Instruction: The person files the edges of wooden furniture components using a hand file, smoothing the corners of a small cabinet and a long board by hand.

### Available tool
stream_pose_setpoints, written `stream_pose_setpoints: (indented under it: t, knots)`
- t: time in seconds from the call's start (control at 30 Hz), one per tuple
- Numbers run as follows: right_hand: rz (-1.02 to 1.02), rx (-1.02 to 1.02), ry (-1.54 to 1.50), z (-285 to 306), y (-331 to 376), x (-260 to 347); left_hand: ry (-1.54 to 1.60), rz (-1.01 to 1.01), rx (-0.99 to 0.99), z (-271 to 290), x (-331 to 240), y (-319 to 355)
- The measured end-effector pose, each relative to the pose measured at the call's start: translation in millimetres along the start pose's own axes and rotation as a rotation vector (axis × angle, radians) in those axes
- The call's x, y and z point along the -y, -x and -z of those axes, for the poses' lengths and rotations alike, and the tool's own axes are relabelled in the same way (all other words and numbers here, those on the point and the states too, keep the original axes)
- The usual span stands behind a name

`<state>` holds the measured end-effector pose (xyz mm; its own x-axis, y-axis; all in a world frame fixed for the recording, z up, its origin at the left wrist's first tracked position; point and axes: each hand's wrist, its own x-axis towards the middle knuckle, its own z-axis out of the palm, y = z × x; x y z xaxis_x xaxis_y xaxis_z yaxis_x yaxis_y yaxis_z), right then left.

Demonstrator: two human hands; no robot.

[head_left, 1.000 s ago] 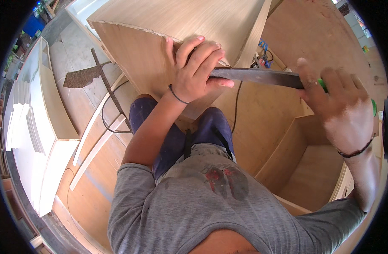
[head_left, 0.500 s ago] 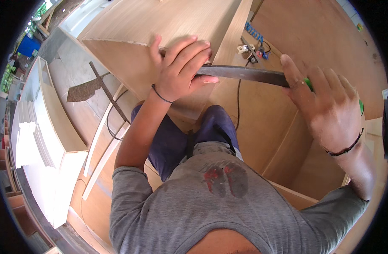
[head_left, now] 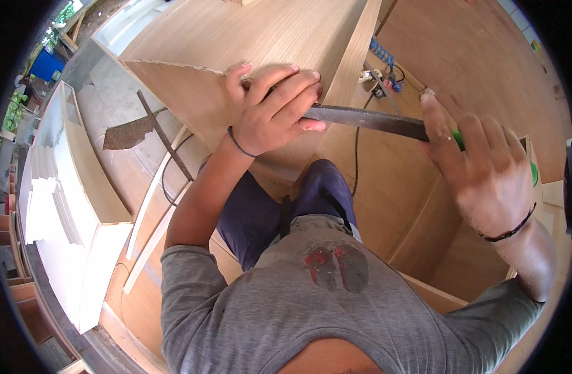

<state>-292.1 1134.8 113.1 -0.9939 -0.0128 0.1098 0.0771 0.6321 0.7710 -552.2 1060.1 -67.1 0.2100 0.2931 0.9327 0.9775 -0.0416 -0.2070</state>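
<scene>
A long flat metal file [head_left: 370, 119] with a green handle [head_left: 457, 139] lies across the edge of a wooden cabinet panel [head_left: 255, 31]. My right hand [head_left: 492, 168] is closed around the handle, index finger stretched along it. At the far end of the file my left hand [head_left: 270, 112] grips the blade, its fingers curled over the top and its thumb underneath, against the panel's edge. The file's tip is hidden beneath those fingers. Along the cabinet's edge the veneer [head_left: 174, 64] looks rough and ragged.
To the left stand a white-faced cabinet [head_left: 89, 187] and pale wooden strips [head_left: 150, 249]. A brown sanding sheet [head_left: 129, 134] lies by a dark metal bar [head_left: 164, 136]. Beyond the file are a blue coiled hose [head_left: 381, 51] and a black cable [head_left: 356, 153]. An open wooden box [head_left: 436, 218] is at right.
The whole view has shifted slightly. The file slopes a little more down to the right, and both hands keep their hold on it.
</scene>
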Motion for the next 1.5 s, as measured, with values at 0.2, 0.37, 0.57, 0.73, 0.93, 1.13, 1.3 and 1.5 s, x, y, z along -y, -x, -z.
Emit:
stream_pose_setpoints:
  t: [0.2, 0.37, 0.57, 0.73, 0.93, 1.13, 1.3, 1.5]
  knots:
    - [-0.042, -0.037, -0.007, -8.6, 4.6, 5.1, 0.012, 0.005, 0.048, 5.4, 2.6, -1.2]
    - [-0.057, -0.141, -0.018, -15.1, 14.8, 9.8, 0.085, 0.067, 0.068, 10.8, -4.4, -5.4]
    - [-0.085, -0.116, -0.042, -16.3, 16.2, 8.0, 0.071, 0.010, 0.011, 4.6, -0.1, -1.5]
    - [-0.084, -0.054, -0.027, -11.9, 15.8, 10.0, 0.055, -0.014, -0.020, 1.6, 0.3, 0.2]
    - [-0.091, -0.046, -0.043, -13.1, 16.6, 12.2, 0.067, -0.034, -0.003, 3.1, 1.3, -1.2]
    - [-0.102, -0.109, -0.031, -20.0, 13.6, 15.3, 0.093, -0.014, 0.057, 10.8, 4.0, -0.5]
    - [-0.127, -0.115, -0.034, -15.4, 21.0, 19.6, 0.193, 0.109, 0.131, 23.4, -6.8, -9.7]
    - [-0.144, -0.190, -0.069, -21.8, 23.7, 14.7, 0.193, 0.120, 0.134, 23.8, -6.4, -13.5]
